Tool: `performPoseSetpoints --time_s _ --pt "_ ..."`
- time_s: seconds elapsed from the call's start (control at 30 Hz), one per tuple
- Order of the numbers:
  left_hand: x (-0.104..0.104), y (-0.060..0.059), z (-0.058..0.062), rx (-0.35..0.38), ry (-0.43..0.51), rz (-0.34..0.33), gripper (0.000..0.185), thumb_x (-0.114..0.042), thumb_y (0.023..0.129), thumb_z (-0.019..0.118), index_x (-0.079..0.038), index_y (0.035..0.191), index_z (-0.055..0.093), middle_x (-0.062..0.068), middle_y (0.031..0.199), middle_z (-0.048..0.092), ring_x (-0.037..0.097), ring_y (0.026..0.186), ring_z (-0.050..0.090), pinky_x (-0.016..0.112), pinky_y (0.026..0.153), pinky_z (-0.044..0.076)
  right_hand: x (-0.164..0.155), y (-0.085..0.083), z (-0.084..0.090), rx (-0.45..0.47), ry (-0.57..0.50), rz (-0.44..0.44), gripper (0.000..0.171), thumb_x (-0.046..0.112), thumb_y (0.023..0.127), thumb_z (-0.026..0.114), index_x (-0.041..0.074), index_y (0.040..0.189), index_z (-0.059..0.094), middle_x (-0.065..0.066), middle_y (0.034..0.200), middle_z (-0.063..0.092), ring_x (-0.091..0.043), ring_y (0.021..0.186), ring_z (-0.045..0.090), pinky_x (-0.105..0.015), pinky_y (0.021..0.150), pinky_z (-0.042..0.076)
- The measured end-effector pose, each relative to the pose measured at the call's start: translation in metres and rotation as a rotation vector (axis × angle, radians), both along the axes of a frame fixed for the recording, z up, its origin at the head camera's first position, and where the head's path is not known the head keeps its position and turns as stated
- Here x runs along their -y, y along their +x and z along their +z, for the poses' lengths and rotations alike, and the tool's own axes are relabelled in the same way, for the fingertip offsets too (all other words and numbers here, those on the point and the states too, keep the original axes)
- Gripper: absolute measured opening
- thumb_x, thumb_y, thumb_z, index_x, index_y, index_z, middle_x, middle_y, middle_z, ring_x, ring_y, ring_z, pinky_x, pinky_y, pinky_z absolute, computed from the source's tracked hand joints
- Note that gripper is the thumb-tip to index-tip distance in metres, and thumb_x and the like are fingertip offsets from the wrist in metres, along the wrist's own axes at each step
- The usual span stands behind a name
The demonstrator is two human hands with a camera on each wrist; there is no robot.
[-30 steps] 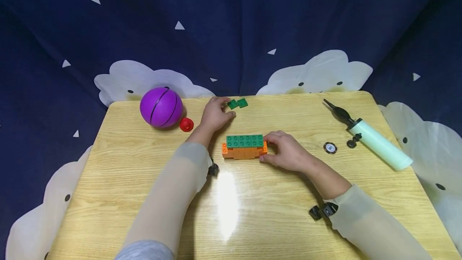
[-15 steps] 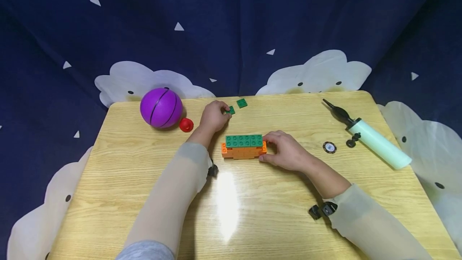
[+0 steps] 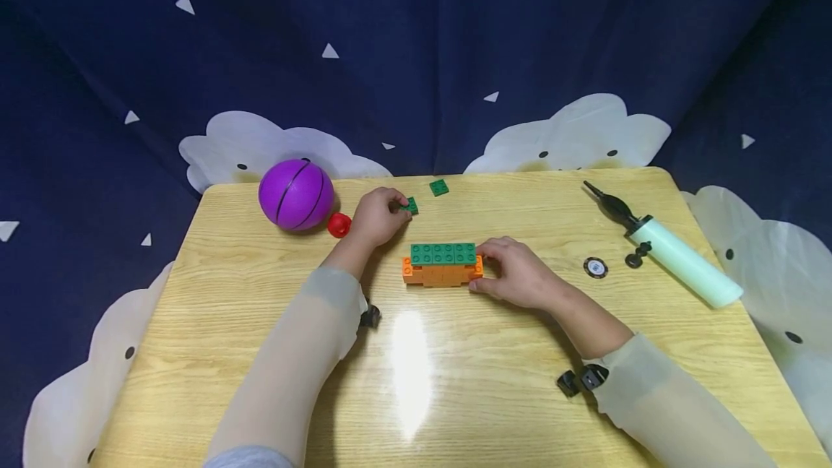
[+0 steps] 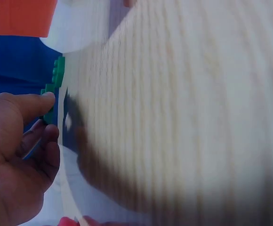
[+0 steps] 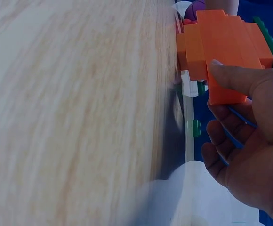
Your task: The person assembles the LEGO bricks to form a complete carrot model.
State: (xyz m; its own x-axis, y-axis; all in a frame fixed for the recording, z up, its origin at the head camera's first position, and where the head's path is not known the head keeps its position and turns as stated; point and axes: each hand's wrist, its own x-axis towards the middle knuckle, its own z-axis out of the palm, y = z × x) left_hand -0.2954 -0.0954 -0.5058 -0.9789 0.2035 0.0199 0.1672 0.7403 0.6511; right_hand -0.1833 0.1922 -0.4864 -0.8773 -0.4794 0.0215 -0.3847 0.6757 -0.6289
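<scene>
Left hand [image 3: 378,217] pinches a small green plate [image 3: 411,205] — pickup step. Right hand [image 3: 516,274] grips the orange-green block stack [image 3: 443,265]; next, seating the plate needs stud alignment.

No legible text or numbers anywhere

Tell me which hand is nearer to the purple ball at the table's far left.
Left. The left hand pinches a small green plate just right of the purple ball; the right hand holds the orange-and-green brick block, farther right.
</scene>
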Motion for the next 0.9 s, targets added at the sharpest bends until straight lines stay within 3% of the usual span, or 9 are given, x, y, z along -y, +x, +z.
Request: performPoseSetpoints --time_s 0.17,0.43,0.7,0.9 --pt "0.006 0.009 0.004 -0.011 0.035 0.001 0.017 -0.017 0.092 0.078 -0.011 0.106 0.072 0.007 0.104 0.065 0.023 0.093 0.06 0.037 0.086 0.05 0.0 0.0 0.0 0.001 -0.011 0.002 0.053 0.025 0.081 0.09 0.004 0.126 0.07 -0.012 0.126 0.069 -0.032 0.122 0.059 -0.051 0.106 0.047" --pt "0.015 0.032 0.013 -0.033 0.146 -0.022 0.028 -0.017 0.093 0.079 -0.012 0.12 0.072 0.006 0.121 0.069 0.022 0.099 0.069 0.039 0.091 0.056 0.001 0.0 0.001 0.001 -0.016 0.005 0.051 0.025 0.082 0.09 0.005 0.124 0.071 -0.012 0.126 0.068 -0.032 0.122 0.059 -0.051 0.105 0.047" --pt "0.022 0.054 0.02 -0.058 0.221 -0.061 0.041 -0.015 0.092 0.079 -0.009 0.132 0.07 0.008 0.118 0.068 0.024 0.103 0.069 0.035 0.091 0.058 0.001 0.001 0.001 -0.009 -0.002 0.003 0.055 0.025 0.082 0.09 0.001 0.127 0.069 -0.015 0.129 0.067 -0.034 0.123 0.059 -0.052 0.105 0.048" --pt "0.027 0.07 0.024 -0.1 0.279 -0.091 0.04 -0.013 0.091 0.079 -0.006 0.13 0.071 0.007 0.119 0.066 0.023 0.101 0.068 0.034 0.094 0.057 0.002 0.002 0.001 -0.014 0.004 0.007 0.057 0.025 0.082 0.09 -0.001 0.128 0.068 -0.016 0.13 0.066 -0.035 0.123 0.059 -0.052 0.103 0.049"
